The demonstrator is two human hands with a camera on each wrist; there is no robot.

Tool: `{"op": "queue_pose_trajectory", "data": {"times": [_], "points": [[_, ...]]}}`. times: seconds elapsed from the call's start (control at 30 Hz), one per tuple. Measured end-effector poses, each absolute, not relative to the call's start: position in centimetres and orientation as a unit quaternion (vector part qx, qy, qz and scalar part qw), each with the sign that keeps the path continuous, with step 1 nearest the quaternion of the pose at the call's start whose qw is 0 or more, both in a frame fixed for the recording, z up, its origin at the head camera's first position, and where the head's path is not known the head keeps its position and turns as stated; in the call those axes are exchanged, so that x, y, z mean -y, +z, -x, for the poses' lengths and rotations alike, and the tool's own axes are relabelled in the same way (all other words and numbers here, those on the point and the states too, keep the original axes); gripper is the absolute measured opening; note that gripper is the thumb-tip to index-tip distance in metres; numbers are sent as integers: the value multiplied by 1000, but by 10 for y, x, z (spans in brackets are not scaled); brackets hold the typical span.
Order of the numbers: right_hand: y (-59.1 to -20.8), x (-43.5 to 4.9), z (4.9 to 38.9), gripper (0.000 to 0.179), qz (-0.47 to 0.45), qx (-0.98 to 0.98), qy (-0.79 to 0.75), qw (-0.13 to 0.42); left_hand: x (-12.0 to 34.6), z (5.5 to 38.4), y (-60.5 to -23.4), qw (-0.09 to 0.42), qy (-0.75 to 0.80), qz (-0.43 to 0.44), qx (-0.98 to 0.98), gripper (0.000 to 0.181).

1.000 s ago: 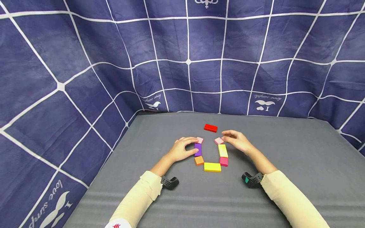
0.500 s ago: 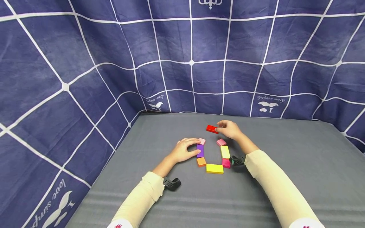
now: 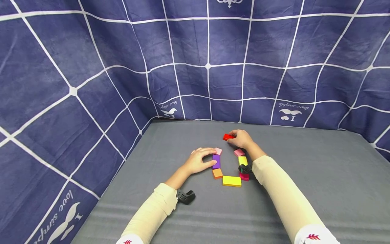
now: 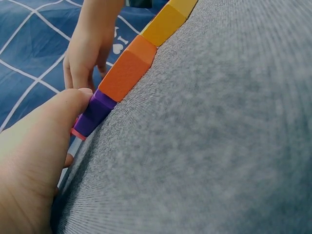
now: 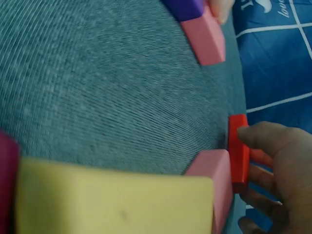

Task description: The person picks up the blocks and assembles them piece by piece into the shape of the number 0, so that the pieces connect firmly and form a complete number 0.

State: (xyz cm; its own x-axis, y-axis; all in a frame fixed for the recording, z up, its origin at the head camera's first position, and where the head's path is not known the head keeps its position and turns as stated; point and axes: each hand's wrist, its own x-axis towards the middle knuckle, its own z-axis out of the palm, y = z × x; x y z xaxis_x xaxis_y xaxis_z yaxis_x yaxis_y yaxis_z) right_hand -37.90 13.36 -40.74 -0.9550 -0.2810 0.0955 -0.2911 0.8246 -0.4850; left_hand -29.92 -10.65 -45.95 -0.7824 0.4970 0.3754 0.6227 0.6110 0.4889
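Note:
In the head view my right hand (image 3: pixel 243 139) grips a red rectangular block (image 3: pixel 226 137) at the far end of the block ring. The right wrist view shows my thumb on the near face of this red block (image 5: pixel 238 153), with fingers behind it. My left hand (image 3: pixel 198 160) rests at the ring's left side, thumb touching a purple block (image 3: pixel 216 164) and fingertips at a light pink block (image 3: pixel 218 150). The thumb sits on the purple block (image 4: pixel 95 113) in the left wrist view. A pink block (image 3: pixel 239 152) lies just below the right hand.
An orange block (image 3: pixel 217 174), a yellow block (image 3: pixel 232 181), a crimson block (image 3: pixel 244 177) and a pale yellow block (image 3: pixel 242 159) lie along the ring's near and right sides. Grey cloth (image 3: pixel 170 135) covers the table. A blue grid curtain (image 3: pixel 225 81) hangs behind it.
My right hand has left the right-hand pink block, moved away and leftward, and taken hold of the red block. The left hand keeps its place. The head view has shifted slightly.

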Motion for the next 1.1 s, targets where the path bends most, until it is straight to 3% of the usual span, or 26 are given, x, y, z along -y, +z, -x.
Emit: {"op": "queue_pose_trajectory", "data": {"times": [0.47, 1.1], "points": [[-408, -128, 378, 35, -130, 969, 208, 9, 105, 298, -460, 103, -315, 318, 888, 42], [-408, -132, 362, 37, -191, 944, 268, 6, 107, 298, -459, 105, -317, 319, 887, 42]]}}
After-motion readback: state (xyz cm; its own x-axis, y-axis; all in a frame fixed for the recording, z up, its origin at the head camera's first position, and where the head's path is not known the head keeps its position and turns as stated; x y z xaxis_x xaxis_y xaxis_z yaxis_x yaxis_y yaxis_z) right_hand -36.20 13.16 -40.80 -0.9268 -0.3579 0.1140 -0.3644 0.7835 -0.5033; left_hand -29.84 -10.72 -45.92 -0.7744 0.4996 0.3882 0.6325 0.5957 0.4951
